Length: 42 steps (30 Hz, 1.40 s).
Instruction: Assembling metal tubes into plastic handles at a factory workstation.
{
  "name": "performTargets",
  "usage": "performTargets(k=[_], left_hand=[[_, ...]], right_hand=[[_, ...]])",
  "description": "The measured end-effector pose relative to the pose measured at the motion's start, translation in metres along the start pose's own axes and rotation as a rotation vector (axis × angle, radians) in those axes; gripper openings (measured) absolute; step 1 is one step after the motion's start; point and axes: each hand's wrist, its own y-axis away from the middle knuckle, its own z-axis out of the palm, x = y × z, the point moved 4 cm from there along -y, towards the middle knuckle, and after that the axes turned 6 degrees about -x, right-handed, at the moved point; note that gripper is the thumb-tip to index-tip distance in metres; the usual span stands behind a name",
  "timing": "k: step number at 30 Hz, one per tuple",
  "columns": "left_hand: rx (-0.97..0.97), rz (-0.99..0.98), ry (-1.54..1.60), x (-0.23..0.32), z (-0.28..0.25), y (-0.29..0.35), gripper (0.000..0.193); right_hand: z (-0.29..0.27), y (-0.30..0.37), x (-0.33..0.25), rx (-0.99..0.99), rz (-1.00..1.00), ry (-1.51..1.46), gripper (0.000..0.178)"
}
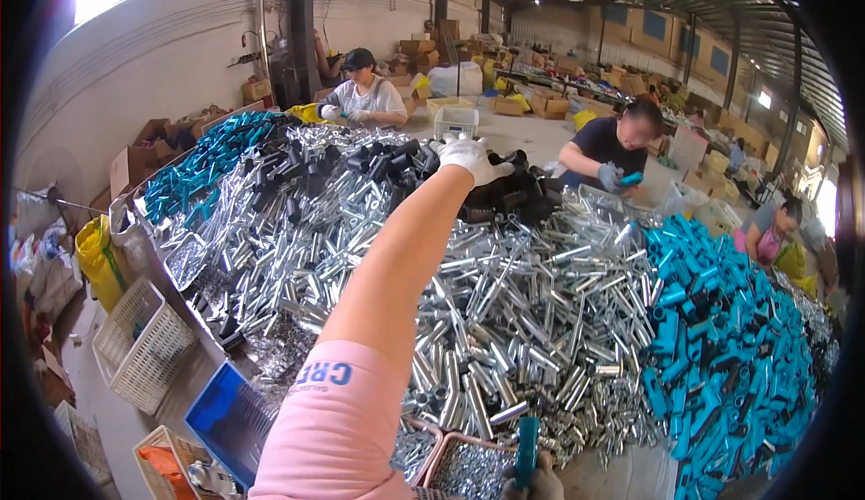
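My left arm, in a pink sleeve, stretches far forward across a big heap of metal parts. My left hand (470,158), in a white glove, is over the black plastic sleeves (509,195) at the heap's far side, its fingers apart; whether it touches one I cannot tell. Close to me at the bottom edge, my gloved right hand (543,482) is closed around a teal plastic handle (527,446) held upright. Shiny metal tubes (487,356) lie between the two hands. Beside my right hand stands a bin of small metal pieces (470,466).
Teal plastic parts (712,338) are piled at the right, with another teal pile (212,162) at the far left. A blue crate (216,414) and a white basket (144,342) stand at the left. Two people, one capped (365,95), one in dark clothing (608,144), work across the heap.
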Motion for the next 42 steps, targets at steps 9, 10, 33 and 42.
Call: performTargets(k=[9,10,33,42], left_hand=[[-0.455,-0.175,0.047,-0.039,0.038,-0.062,0.092],[-0.474,-0.154,0.071,-0.043,0.042,-0.067,0.088],[-0.38,0.105,0.207,-0.059,0.053,-0.035,0.094],[-0.393,0.166,0.269,-0.064,0.051,-0.021,0.085]], right_hand=[[-0.023,-0.013,0.013,-0.156,0.025,-0.129,0.038],[-0.024,-0.011,0.015,-0.145,0.066,-0.212,0.038],[-0.028,-0.017,0.017,0.094,0.154,-0.118,0.031],[-0.044,-0.017,0.032,0.071,0.124,-0.109,0.033]])
